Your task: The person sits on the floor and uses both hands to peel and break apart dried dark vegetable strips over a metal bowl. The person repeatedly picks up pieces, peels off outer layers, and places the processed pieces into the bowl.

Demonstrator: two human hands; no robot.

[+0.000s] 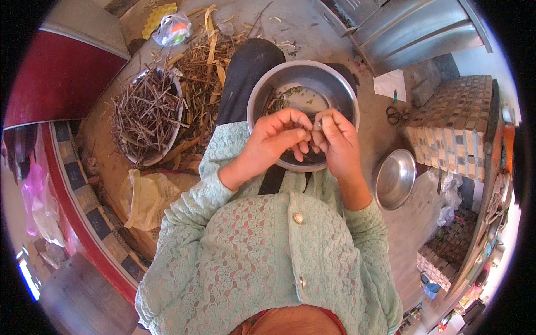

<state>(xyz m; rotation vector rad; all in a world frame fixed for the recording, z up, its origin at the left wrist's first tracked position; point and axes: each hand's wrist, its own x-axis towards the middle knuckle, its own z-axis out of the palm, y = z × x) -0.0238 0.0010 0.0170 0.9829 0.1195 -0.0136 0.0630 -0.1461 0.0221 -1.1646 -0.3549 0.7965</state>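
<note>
Both curled hands, left hand (pixel 277 138) and right hand (pixel 335 139), pinch something hidden over the steel bowl (pixel 340 89).

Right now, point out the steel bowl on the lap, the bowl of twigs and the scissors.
steel bowl (pixel 335 75): head view, bare far inner wall.
bowl of twigs (pixel 146 114): head view, middle of the twig pile.
scissors (pixel 395 115): head view, handles on floor.

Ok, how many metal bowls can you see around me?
3: bowl on the lap under both hands, twig-filled bowl on the left, empty bowl on the right floor. None visibly hidden.
</note>
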